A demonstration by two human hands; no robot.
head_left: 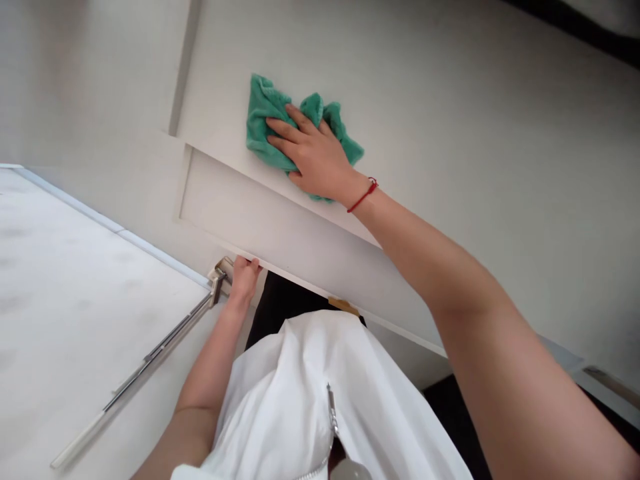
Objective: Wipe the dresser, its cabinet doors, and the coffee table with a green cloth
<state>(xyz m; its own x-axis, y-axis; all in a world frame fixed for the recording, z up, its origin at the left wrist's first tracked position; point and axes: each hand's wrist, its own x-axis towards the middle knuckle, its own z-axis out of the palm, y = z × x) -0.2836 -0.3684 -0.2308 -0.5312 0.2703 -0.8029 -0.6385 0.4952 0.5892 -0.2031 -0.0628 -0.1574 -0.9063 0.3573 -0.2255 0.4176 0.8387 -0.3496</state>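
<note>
A crumpled green cloth [270,123] lies on a white desktop [425,147]. Over it, my right hand [320,160] presses down with its fingers bent into the fabric, and folds of cloth stick out on both sides. Lower down, a white drawer [290,213] is pulled out from under the desktop. My left hand [245,275] grips the drawer's front edge near its left corner, its fingers partly hidden from above.
A metal slide rail [160,353] runs diagonally at the lower left, beside a large pale panel [90,293]. A raised strip [185,67] stands along the desktop's left side. My white top [320,393] is close against the drawer front.
</note>
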